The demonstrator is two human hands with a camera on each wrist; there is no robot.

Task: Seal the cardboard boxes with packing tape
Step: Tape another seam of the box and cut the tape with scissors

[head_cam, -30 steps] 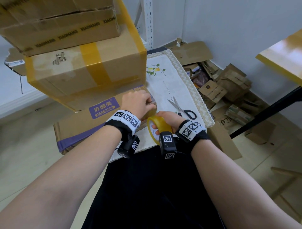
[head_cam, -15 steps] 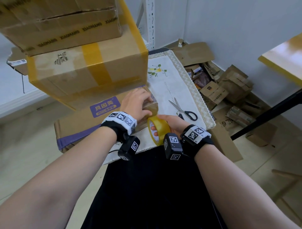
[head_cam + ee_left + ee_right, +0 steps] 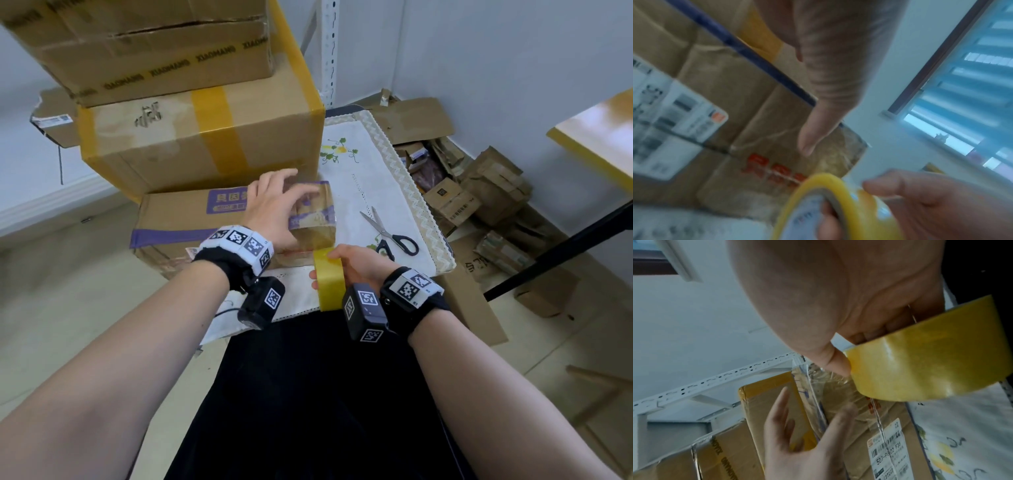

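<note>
Right now your right hand is gripping the tape roll at the near end of the flat box, with a clear strip running from the roll up onto it. Your left hand is lying released, fingers spread over that strip. Behind, two bigger boxes are already wearing yellow tape. You are likely still needing to cut with the scissors on the table.
</note>
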